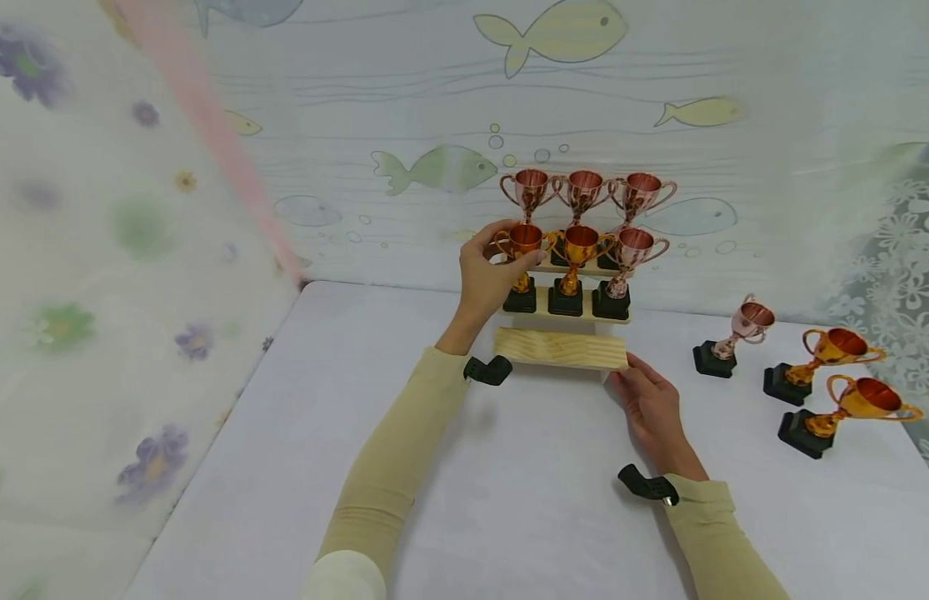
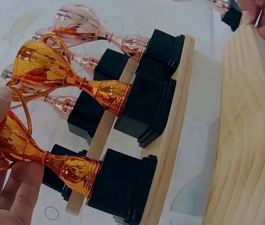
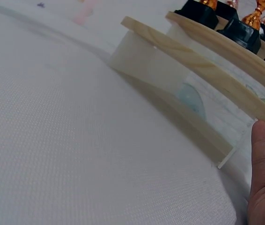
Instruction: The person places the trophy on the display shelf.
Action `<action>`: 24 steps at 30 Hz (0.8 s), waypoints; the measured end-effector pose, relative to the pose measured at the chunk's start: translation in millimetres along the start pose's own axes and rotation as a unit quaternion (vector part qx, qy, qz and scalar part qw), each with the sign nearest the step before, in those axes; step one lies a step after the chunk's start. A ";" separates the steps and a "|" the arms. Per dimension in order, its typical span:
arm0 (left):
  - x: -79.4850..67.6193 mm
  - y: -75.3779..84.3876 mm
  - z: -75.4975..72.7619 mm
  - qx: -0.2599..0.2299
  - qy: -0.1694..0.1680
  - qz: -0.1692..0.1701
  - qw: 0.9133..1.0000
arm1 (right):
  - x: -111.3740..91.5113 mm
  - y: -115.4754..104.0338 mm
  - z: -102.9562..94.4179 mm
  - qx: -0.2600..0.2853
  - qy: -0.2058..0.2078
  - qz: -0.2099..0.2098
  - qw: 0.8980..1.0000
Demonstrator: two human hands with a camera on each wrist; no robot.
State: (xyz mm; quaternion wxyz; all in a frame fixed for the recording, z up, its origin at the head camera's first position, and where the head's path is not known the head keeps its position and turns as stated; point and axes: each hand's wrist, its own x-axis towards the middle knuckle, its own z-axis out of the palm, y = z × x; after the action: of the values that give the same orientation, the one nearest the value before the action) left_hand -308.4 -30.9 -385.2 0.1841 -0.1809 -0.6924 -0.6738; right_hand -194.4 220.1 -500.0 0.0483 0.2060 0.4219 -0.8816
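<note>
A stepped wooden display stand with clear side panels stands on the table; its lowest shelf [image 1: 561, 347] bears nothing. With curled fingers and thumb, my left hand [image 1: 485, 283] holds the cup of a gold trophy [image 1: 524, 240], whose black base is at the left end of the middle shelf [image 2: 185, 61]. Beside it stand another gold trophy [image 1: 581, 246] and a rose-gold trophy [image 1: 635, 246]. Three rose-gold trophies [image 1: 586, 190] line the top shelf behind. My right hand [image 1: 651, 408] grips the right end of the lowest shelf, fingertips at its underside in the right wrist view.
Right of the stand, a rose-gold trophy [image 1: 755, 318] and two gold trophies, one farther back [image 1: 841, 346] and one nearer [image 1: 871, 398], rest on the white-covered table [image 1: 539, 492]. A fish-patterned curtain [image 1: 344, 125] hangs close behind the stand.
</note>
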 end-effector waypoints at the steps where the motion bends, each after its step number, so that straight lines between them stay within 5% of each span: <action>1: 0.3 -0.3 0.1 0.000 0.000 0.001 1.000 | 0.2 0.0 0.1 0.000 0.001 0.002 1.000; 24: 0.0 -8.5 0.7 -0.017 0.001 -0.002 1.000 | 0.3 0.3 1.3 0.004 0.011 0.003 1.000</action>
State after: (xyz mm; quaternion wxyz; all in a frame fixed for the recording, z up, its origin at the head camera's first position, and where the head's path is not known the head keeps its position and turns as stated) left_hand -312.7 -30.4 -392.6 0.1800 -0.1819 -0.6812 -0.6859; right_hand -195.0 219.0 -499.6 0.0458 0.2175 0.4186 -0.8806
